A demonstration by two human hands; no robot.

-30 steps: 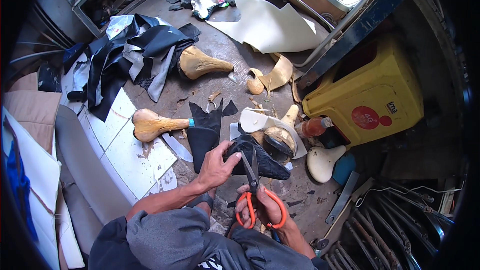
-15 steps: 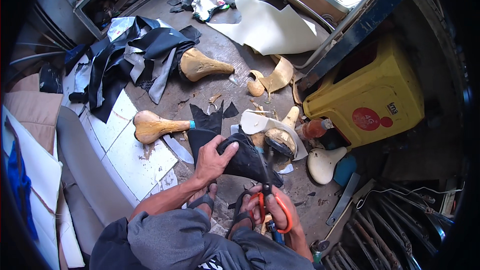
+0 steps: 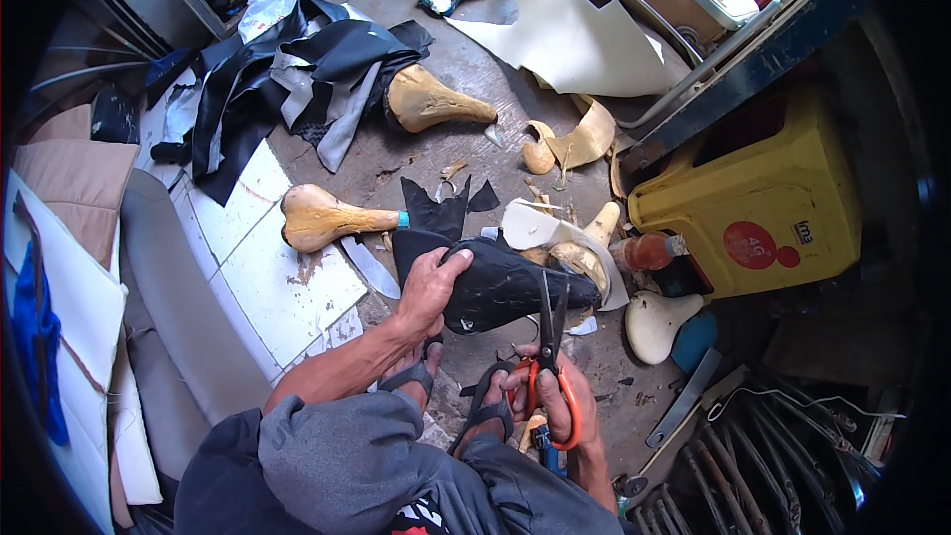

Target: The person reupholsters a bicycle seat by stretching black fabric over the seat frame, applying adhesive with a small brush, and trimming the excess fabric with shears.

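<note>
My left hand (image 3: pixel 428 289) pinches the near left edge of a piece of black sheet material (image 3: pixel 505 282), which looks like leather or vinyl. It hangs over the floor just in front of my feet. My right hand (image 3: pixel 567 401) grips orange-handled scissors (image 3: pixel 552 332), pointing away from me with the blades spread. Nothing shows between those blades, near the right end of the black sheet. Left of the sheet lies a yellowish saddle-shaped foam pad (image 3: pixel 317 221) with a blue band on its narrow end. Behind the sheet are a curved white shell piece (image 3: pixel 530 225) and another pale saddle pad (image 3: pixel 602 226).
Black scrap sheets (image 3: pixel 327 54) are heaped at the far left, beside another foam saddle (image 3: pixel 431 101). A large white sheet (image 3: pixel 575 40) lies at the back. A yellow plastic stool (image 3: pixel 763 208) is on its side at right, near a bottle (image 3: pixel 649 252) and metal tubes (image 3: pixel 753 466).
The scissors have come away from the black sheet, and their blades have spread. The sheet now lies flatter and stretches further right in my left hand. The whole view has shifted slightly.
</note>
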